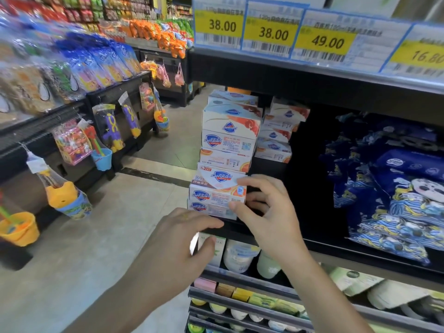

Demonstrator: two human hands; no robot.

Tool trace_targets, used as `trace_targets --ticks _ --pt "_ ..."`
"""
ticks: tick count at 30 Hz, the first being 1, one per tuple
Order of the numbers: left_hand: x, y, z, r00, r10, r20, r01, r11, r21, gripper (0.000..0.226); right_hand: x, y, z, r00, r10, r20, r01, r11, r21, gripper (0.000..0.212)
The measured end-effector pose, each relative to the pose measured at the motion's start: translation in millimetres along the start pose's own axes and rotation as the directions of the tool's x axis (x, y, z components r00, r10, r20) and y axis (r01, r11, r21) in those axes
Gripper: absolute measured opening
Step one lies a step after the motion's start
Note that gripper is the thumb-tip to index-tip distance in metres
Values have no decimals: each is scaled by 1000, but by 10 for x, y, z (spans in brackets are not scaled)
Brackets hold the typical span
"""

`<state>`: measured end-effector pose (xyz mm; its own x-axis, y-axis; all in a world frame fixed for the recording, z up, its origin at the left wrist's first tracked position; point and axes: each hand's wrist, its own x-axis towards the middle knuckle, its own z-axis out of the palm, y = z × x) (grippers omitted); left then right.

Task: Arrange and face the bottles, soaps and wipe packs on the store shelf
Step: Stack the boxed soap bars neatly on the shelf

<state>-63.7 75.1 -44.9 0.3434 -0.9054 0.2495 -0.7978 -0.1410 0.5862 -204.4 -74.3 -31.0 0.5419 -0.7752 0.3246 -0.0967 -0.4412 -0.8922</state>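
soap boxes (219,176): Safeguard | price tags (271,32): 38.00, 38.00, 49.00

gap: dark shelf room between soap stack (225,164) and wipe packs (394,188) | overhead: price rail (312,44)

A retail shop aisle: yellow price tags (271,32) line the shelf edge (336,75) above stacked soap boxes (228,140) and wipe packs (396,200), with hanging toys (110,128) opposite.
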Motion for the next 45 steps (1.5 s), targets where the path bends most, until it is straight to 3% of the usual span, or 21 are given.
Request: trace_targets --ticks 7,10,13,17,19,22,26,33,39,45 --pt "63 56 36 998 59 30 -59 998 -27 31 -2 -3 -43 1000 0 10 1 998 -64 48" --pt "108 79 76 996 70 47 -69 997 -32 29 105 -36 -258 995 26 -94 -34 996 -85 28" --pt "158 114 114 993 95 76 -91 994 -54 26 449 69 -521 977 80 -197 -136 947 -291 21" --pt "217 124 148 992 95 81 -91 994 -57 25 948 283 -672 975 111 -194 -205 789 -579 42" --pt "237 118 165 993 88 79 -82 994 -70 24 1160 386 -674 978 108 -177 -199 732 -651 57" --pt "253 118 171 994 76 76 -69 993 -94 26 1409 514 -608 960 252 -119 -260 655 -710 76" --pt "252 106 160 994 74 78 -63 988 -140 30 1544 654 -508 938 335 -86 -276 574 -771 71" --pt "233 119 159 995 61 73 -47 984 -173 31 1436 689 -546 953 276 -128 -297 753 -588 43" --pt "229 146 141 996 58 70 -42 977 -211 32 1065 537 -611 964 160 -211 -254 782 -570 37" --pt "210 183 99 994 -52 97 83 934 -347 27 400 415 -656 954 -51 -294 -70 921 -384 36"
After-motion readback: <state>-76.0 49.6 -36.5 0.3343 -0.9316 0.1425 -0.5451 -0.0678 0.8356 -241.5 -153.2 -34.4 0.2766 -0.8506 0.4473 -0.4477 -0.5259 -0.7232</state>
